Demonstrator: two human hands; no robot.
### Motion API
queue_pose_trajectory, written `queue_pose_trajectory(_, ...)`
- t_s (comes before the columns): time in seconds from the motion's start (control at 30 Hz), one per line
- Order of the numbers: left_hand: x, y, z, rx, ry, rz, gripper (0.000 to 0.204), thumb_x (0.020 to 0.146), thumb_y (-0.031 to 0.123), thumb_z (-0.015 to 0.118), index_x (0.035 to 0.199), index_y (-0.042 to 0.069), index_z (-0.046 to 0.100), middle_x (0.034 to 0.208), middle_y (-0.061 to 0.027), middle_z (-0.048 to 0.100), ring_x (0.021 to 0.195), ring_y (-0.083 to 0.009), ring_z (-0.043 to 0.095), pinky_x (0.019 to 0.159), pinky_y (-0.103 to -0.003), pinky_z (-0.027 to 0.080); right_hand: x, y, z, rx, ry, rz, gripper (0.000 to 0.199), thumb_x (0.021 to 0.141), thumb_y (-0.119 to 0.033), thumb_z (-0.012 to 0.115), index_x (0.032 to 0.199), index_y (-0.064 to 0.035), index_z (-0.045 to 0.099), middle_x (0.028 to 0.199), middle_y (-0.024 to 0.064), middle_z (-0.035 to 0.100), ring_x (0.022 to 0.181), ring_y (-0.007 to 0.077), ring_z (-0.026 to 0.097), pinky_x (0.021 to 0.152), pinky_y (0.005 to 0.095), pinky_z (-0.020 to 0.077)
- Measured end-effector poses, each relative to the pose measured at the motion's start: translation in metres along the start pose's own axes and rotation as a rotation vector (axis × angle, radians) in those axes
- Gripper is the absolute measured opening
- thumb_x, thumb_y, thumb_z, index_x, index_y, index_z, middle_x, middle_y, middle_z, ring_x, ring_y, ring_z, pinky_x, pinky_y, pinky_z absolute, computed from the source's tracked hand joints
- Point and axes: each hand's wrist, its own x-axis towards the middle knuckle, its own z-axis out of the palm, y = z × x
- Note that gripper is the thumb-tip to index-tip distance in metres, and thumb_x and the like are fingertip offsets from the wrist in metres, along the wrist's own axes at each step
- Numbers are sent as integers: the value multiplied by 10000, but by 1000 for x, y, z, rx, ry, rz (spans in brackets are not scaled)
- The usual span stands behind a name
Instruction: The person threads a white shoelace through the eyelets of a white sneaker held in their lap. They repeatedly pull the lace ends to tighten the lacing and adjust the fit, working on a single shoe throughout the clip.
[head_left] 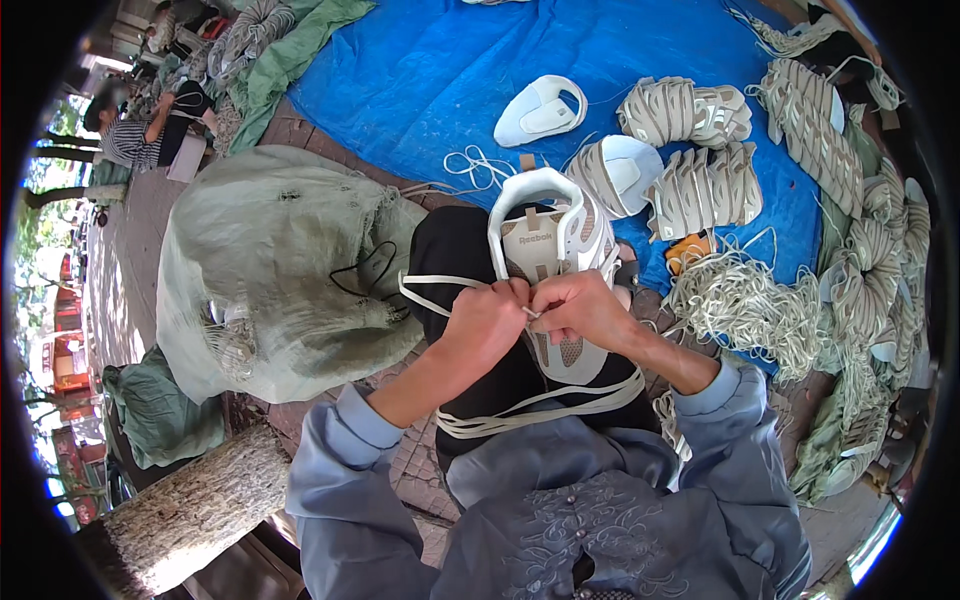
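A white and beige shoe upper lies across my lap, its heel collar pointing away from me and its toe toward me. Both hands meet over its lacing area. My left hand is closed in a pinch at the shoe's left edge, and a white shoelace loops out from it to the left. My right hand pinches a short bit of light lace right beside the left fingertips. The eyelets under my fingers are hidden. More loose laces lie across my dark-trousered thighs, below the toe.
A blue tarp ahead carries bundled shoe uppers and a separate white upper. A heap of white laces sits at right. At left bulges a pale woven sack, near a stone beam. Another person sits far left.
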Motion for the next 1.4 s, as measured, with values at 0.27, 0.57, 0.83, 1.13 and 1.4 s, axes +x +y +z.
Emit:
queue_pose_trajectory(0.27, 38, -22, -26, -794, -370, -363, 138, 741, 114, 542, 751, -21, 569, 544, -174, 543, 445, -245, 568, 474, -323, 465, -21, 17, -55, -13, 233, -205, 92, 707, -29, 634, 789, 11, 652, 628, 28, 564, 486, 36, 464, 407, 187, 322)
queue_pose_trajectory(0.57, 40, 0, -19, -52, 62, 100, 104, 704, 97, 543, 627, 29, 559, 593, -149, 555, 573, -282, 573, 534, -390, 451, -5, 33, -67, -535, 327, -622, 76, 673, -97, 625, 704, -29, 611, 655, 77, 563, 602, 216, 548, 549, 301, 433)
queue_pose_trajectory(0.83, 62, 0, -17, -228, 292, -7, 77, 684, 75, 563, 632, 36, 522, 628, -108, 539, 621, -274, 554, 517, -383, 419, 10, 44, -67, -449, 341, -626, 55, 652, -63, 611, 678, -14, 604, 653, 82, 549, 603, 212, 541, 543, 295, 420)
queue_pose_trajectory(1.13, 67, 19, -11, -374, 118, -189, 78, 713, 68, 550, 758, 75, 614, 734, -90, 615, 667, -266, 597, 599, -370, 469, 8, 17, -77, -1013, 316, -644, 77, 658, -97, 557, 623, -33, 582, 674, 87, 569, 601, 262, 585, 536, 362, 465)
queue_pose_trajectory(1.4, 81, 19, -13, -571, -47, -239, 115, 709, 77, 538, 747, 41, 639, 709, -157, 602, 677, -309, 595, 611, -379, 458, 9, -2, -67, -1468, 185, -537, 85, 637, -121, 565, 616, -42, 588, 657, 83, 561, 595, 242, 589, 506, 351, 472)
